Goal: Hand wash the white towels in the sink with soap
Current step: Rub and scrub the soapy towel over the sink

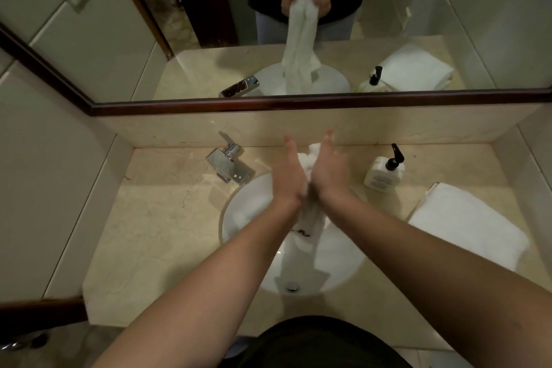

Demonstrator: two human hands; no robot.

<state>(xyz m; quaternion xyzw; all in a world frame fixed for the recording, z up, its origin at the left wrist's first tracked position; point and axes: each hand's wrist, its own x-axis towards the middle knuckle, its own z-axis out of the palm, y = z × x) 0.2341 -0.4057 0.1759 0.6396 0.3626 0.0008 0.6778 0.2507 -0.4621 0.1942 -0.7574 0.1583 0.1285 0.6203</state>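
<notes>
now white towel (pixel 309 218) pressed between left hand (pixel 288 173); right hand (pixel 330 169)

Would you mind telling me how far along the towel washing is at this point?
Midway, by the look of it. In hand: both hands, left and right, press one white towel between the palms over the sink, its lower end hanging into the basin. The soap bottle stands upright on the counter. Left: a folded towel lies untouched at the right, and no water runs from the tap.
</notes>
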